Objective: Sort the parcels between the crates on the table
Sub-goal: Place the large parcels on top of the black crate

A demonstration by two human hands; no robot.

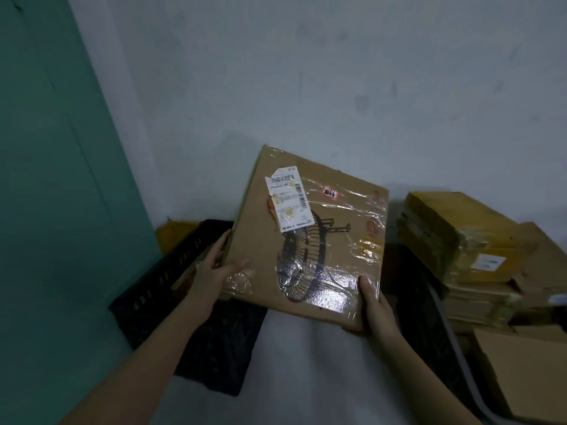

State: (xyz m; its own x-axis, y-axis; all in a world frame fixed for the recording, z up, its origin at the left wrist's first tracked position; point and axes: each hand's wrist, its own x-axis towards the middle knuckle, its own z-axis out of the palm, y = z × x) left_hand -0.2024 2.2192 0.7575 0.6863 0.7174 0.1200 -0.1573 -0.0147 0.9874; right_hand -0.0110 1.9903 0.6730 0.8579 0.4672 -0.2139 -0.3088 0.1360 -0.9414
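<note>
Both hands (214, 271) grip taped parcel (310, 237); seemingly above black crate (171, 289).

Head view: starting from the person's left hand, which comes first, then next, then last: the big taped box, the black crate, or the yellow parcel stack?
From the left hand:
1. Taped box: gripped by this hand at its left edge, in the centre.
2. Black crate: directly below and behind the hand, on the left.
3. Yellow parcel stack: far right, beyond the box, by the wall.

White table (306, 363), black crate (159, 289) at left, stacked cardboard parcels (460, 240) at right
</note>
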